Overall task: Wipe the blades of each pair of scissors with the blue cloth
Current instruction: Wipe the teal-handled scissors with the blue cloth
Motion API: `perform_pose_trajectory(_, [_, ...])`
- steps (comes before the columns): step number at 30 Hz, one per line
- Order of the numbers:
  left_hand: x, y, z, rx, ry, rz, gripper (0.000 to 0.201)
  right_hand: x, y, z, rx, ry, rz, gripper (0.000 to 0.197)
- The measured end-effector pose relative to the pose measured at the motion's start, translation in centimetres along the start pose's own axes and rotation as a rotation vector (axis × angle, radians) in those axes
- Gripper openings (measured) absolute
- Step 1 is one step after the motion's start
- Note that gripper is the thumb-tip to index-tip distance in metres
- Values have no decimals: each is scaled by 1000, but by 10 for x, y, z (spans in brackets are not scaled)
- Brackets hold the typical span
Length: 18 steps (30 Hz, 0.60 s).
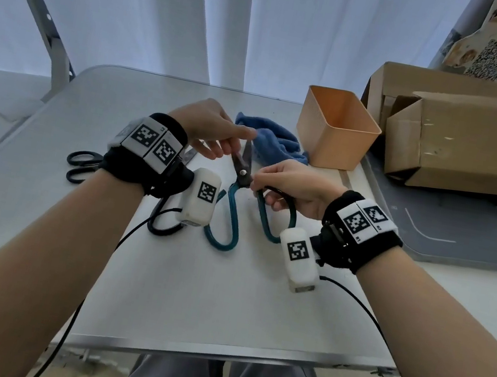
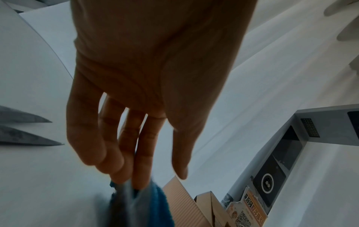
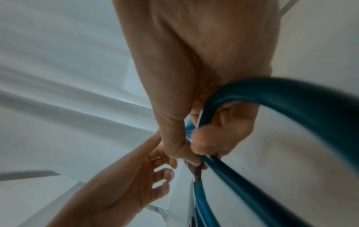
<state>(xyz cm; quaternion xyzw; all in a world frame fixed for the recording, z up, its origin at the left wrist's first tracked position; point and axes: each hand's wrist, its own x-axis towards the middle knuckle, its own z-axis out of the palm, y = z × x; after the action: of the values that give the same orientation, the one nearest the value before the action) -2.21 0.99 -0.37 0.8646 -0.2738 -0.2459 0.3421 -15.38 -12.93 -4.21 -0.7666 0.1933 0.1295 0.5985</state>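
Right hand (image 1: 294, 184): fingers curled round one loop of the teal-handled scissors (image 1: 238, 186), beside the pivot. Left hand (image 1: 214, 130): fingers loosely extended, tips touching the blades. Blue cloth (image 1: 277, 142) lies bunched on the worktop (image 1: 221, 299) just beyond the left fingers. Black scissors (image 1: 83, 164) rest behind the left wrist.

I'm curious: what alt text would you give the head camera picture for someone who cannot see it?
A person's right hand grips one handle of the teal-handled scissors on a white table, while the left hand touches their blades. A blue cloth lies just behind, beside an orange bin; black-handled scissors lie at left.
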Motion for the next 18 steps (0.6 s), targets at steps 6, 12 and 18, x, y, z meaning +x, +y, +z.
perform_pose_trajectory(6, [-4, 4, -8, -136, 195, 56, 64, 0, -12, -7, 296, 39, -106, 20])
perform_pose_trajectory(12, [-10, 11, -19, -50, -2, 111, 57, -1, -33, -16, 421, 2, -203, 10])
perform_pose_trajectory(18, [-2, 21, -20, -259, -21, 249, 37, 11, -58, -30, 503, 121, -322, 24])
